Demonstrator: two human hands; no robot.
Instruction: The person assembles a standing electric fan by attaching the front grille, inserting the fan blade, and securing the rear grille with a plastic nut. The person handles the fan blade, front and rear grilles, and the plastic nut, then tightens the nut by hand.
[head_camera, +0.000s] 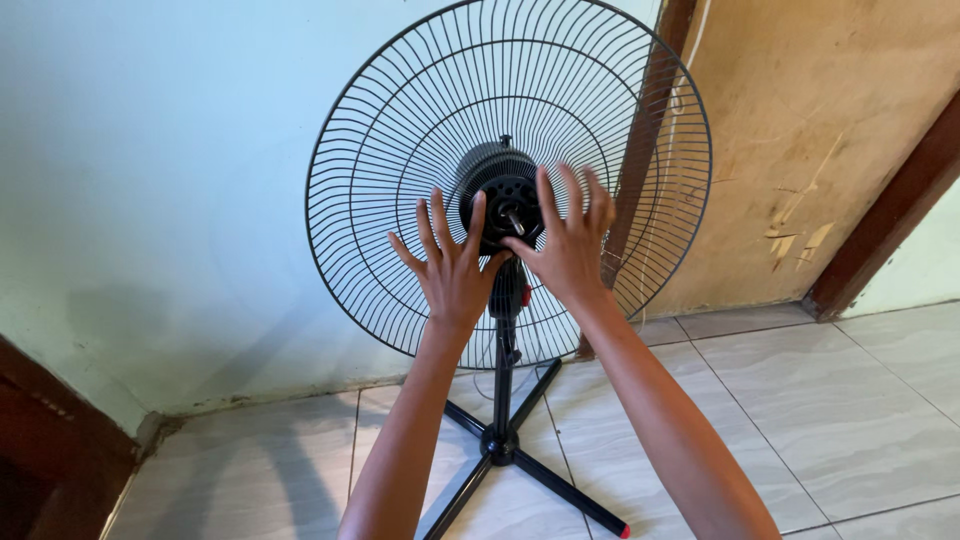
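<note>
Reaching forward in the head view, I have both hands on the rear grille of a black pedestal fan, at the motor hub. My left hand lies flat on the wires just left of and below the hub, fingers spread wide, holding nothing. My right hand is spread as wide on the wires to the hub's right, its thumb reaching toward the bare motor shaft; it too grips nothing that I can see. No front guard and no blade show on the fan.

The fan stands on pale floor tiles close to a light green wall, with a brown wooden panel behind its right rim. The pole rises from a hub of splayed feet, one of them tipped in red.

To do this step well, I judge that both palms should press evenly on either side of the hub, so the grille sits square on the motor housing and does not tilt; fingers should stay clear of the shaft tip.

The shaft points out of the grille toward me and slightly downward; that is the head's axis. The stand's long axis is vertical, and the dished grille opens toward the camera.
</note>
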